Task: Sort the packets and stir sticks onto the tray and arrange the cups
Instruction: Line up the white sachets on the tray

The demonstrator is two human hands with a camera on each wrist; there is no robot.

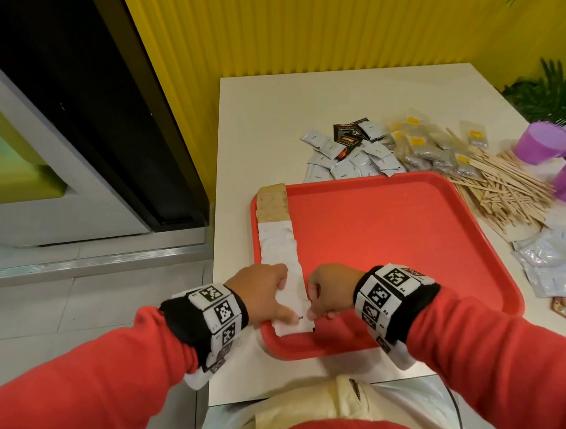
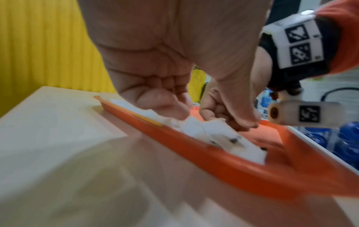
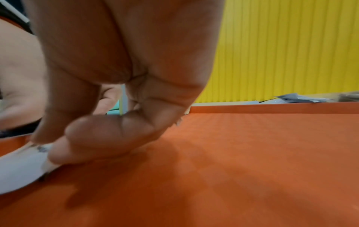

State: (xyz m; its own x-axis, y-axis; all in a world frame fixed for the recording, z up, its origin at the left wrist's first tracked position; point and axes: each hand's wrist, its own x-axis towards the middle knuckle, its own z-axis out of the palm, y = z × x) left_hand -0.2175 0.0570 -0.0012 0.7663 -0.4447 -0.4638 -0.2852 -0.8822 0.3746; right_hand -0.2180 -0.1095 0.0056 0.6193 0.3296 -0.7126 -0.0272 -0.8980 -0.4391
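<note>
Packets lie in a straight overlapping row along the left edge of the red plastic tray (image 1: 407,240): speckled brown paper packets (image 1: 272,201) at the far end, then crinkled white sugar packets (image 1: 278,247) running to the near-left corner. The left hand (image 1: 262,292) pinches the near end of that white row from its left side, fingers curled on the paper. The right hand (image 1: 331,292) pinches the same end from the right, thumb and bent fingers pressing the glossy edge. Beyond the tray's far edge the cream table (image 1: 269,110) holds a loose heap of flat grey sachets (image 1: 351,158) and clear teabag pouches (image 1: 429,144). Thin wooden stir sticks (image 1: 500,186) sprawl at the table's right edge beside two round purple plastic cups (image 1: 547,144).
</note>
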